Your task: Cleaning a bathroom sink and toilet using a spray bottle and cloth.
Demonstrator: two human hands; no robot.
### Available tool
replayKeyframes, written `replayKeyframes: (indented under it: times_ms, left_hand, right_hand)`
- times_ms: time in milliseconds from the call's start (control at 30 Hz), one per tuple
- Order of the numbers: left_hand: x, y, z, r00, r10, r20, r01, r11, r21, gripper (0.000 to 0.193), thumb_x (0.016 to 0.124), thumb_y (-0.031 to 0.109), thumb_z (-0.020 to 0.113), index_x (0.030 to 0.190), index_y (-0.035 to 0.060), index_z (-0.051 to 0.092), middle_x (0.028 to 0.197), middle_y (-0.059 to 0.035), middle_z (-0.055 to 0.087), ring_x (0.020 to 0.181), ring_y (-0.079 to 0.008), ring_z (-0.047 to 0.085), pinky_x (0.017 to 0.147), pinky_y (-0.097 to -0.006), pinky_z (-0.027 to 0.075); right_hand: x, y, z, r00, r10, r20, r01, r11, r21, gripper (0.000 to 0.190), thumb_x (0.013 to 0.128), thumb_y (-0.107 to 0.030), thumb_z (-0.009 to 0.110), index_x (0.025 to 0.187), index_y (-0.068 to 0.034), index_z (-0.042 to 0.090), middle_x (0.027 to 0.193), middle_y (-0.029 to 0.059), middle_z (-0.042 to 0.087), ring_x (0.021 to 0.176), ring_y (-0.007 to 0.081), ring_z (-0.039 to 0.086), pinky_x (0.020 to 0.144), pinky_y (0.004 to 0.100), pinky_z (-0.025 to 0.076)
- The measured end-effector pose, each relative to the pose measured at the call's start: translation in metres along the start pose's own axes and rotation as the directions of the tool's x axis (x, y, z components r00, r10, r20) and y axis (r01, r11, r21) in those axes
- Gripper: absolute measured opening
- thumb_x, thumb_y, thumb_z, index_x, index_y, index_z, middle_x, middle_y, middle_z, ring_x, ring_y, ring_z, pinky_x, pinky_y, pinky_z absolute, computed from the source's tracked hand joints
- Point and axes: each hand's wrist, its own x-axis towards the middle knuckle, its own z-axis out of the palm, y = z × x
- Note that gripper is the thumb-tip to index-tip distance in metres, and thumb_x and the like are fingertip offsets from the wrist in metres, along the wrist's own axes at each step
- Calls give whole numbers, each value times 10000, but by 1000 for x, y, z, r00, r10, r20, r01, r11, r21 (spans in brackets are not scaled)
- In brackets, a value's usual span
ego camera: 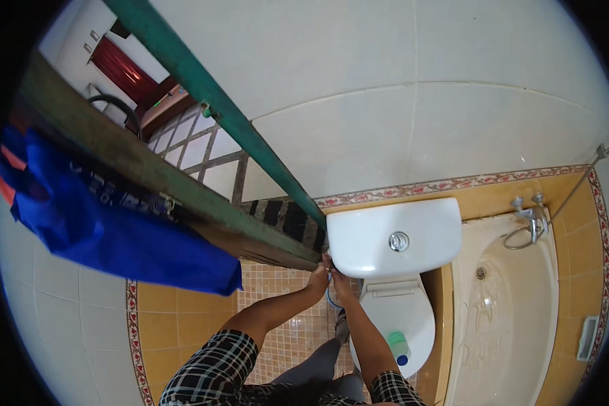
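Both hands meet at the lower left corner of the white ceramic toilet tank [391, 243], close to the end of the green door [223, 218]. My left hand [318, 279] has its fingers reaching up between door and tank. Beside it, my right hand [341, 285] reaches in at the tank's side. What the fingers touch there is too small and partly hidden to tell. A thin blue hose [331, 298] curves down by the right wrist. On the closed toilet lid [385, 314] lies a clear plastic bottle [399, 347] with a blue cap and greenish end.
A blue bag [132, 228] bearing writing hangs on the door. The green door frame [223, 106] and a tiled wall [355, 127] rise beyond. To the right are a bathtub [507, 325] and its mixer tap [533, 221]. Small tiles cover the floor [284, 314].
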Motion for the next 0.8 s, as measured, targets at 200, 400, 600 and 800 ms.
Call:
replayKeyframes:
  times_ms: [200,400,600,800]
  left_hand:
    - [8,-4,17,964,-79,-253,137,966,221,449,913,182,445,1323,8,506,1429,-151,418,1327,-278,354,1059,-394,220]
    - [-3,-3,12,963,-28,-267,50,996,77,415,866,201,521,1227,9,590,1371,-112,465,1315,-315,333,1061,-490,126]
    - [-31,-4,23,963,-58,-264,93,988,121,426,873,177,506,1265,19,562,1416,-122,431,1332,-279,335,1083,-392,189]
    - [-24,4,15,872,-15,-490,105,982,157,427,865,199,507,1246,21,575,1388,-121,455,1319,-270,342,1095,-420,144]
  right_hand:
    - [56,54,26,984,-150,-94,165,969,182,289,991,-272,490,1147,-52,593,1077,47,591,985,141,535,890,292,441]
    - [52,72,27,995,103,11,-83,731,677,346,985,-290,503,1272,-98,481,1149,14,503,1049,138,475,915,296,427]
    - [30,-54,49,926,353,134,-375,814,443,632,905,-434,596,1369,-59,387,1340,99,444,1223,216,430,1025,338,363]
    - [69,15,15,919,336,-208,-314,941,129,722,887,-442,617,1402,-15,348,1404,146,402,1265,284,403,1045,361,332]
